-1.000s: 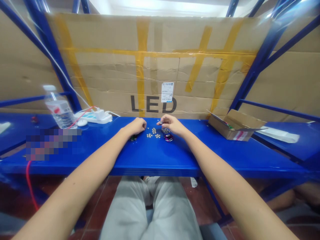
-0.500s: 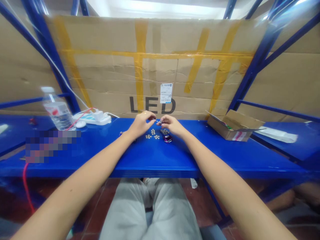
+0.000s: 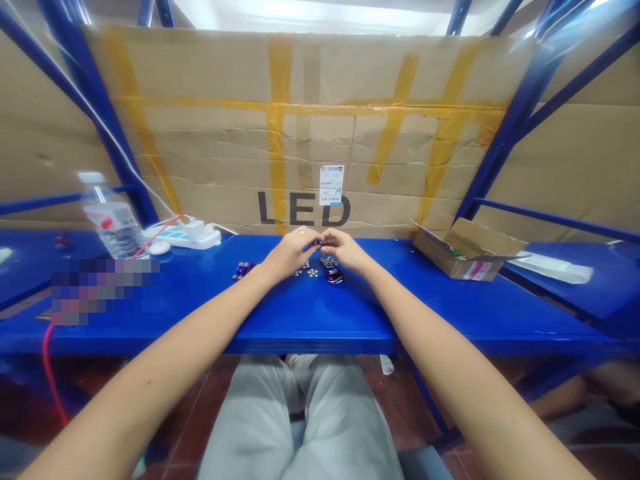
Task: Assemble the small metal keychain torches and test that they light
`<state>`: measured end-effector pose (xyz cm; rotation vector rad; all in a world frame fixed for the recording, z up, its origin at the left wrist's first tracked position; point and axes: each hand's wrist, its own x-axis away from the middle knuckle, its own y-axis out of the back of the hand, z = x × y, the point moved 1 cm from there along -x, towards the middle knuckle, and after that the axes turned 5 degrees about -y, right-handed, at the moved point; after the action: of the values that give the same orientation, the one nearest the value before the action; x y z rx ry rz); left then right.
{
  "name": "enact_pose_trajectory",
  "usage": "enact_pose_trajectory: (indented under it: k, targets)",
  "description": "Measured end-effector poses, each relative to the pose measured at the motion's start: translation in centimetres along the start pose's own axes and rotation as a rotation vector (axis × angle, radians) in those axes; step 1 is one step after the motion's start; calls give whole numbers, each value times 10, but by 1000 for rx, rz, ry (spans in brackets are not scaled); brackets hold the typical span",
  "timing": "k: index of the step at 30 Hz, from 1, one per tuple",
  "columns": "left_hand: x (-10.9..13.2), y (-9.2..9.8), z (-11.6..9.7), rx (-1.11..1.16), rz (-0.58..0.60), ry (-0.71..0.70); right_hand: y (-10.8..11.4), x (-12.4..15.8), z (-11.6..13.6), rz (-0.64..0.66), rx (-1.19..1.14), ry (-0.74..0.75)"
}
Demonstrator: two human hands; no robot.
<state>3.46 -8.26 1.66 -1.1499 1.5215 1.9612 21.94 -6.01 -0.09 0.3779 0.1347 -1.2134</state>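
Observation:
My left hand (image 3: pixel 293 253) and my right hand (image 3: pixel 345 250) meet above the blue table, fingertips pinched together. Between them is a small dark part (image 3: pixel 319 244), mostly covered by the fingers and too small to name. Below lie little groups of small round metal pieces (image 3: pixel 313 273), partly hidden behind my left hand. Close to my right hand is a pile of small silvery metal parts (image 3: pixel 329 262), with shiny purple ring-like pieces (image 3: pixel 334 276) in front of it. Several purple cylindrical pieces (image 3: pixel 243 270) rest left of my left wrist.
An open cardboard box (image 3: pixel 470 250) stands on the right of the blue table (image 3: pixel 310 313). On the left are a water bottle (image 3: pixel 107 217), a white power strip (image 3: pixel 193 237) with cables, and a blurred-out patch. A large cardboard sheet (image 3: pixel 215 147) closes off the back.
My hands have come together; a gap separated their fingertips before. My left hand moved right and slightly down, uncovering the purple cylinders and covering some round metal pieces.

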Motion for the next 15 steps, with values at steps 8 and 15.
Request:
enact_pose_trajectory:
  k: [8, 15]
  targets:
    - [2, -3, 5, -10, -1, 3, 0, 0, 1, -18, -27, 0]
    - [1, -3, 3, -2, -12, 24, 0, 0, 1, -18, -12, 9]
